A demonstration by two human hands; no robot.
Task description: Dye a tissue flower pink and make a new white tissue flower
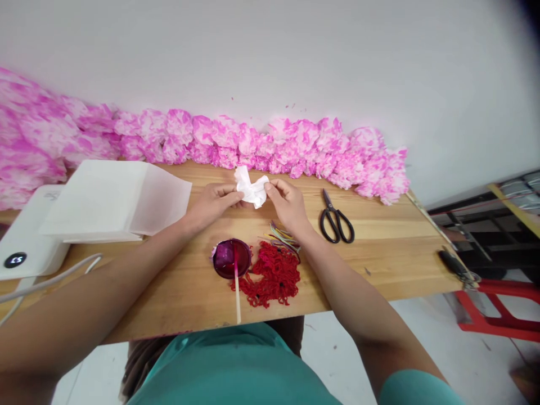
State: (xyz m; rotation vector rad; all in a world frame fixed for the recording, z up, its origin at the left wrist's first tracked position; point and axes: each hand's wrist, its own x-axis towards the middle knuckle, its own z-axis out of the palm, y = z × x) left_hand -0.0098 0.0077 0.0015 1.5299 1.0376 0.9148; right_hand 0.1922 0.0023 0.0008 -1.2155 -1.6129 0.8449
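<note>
Between my two hands is a white paper flower [252,190], its thin sheets ruffled and partly spread. My left hand [217,201] pinches its left side with thumb and fingers. On the other side, my right hand [287,203] grips the right edge between thumb and forefinger. Below them stands a small dark bowl [231,259] of magenta dye, a stick [237,292] leaning out of it over the table's front. A heap of red yarn-like strands [274,275] lies beside the bowl, with thin coloured ties [280,233] partly hidden by my right wrist.
Pink-and-white paper flowers [223,135] line the wall along the table's back. Black-handled scissors [335,216] lie to the right. White paper sheets [97,197] rest on a white device [29,236] with a cable at left. A red stool [498,309] stands off the table's right end.
</note>
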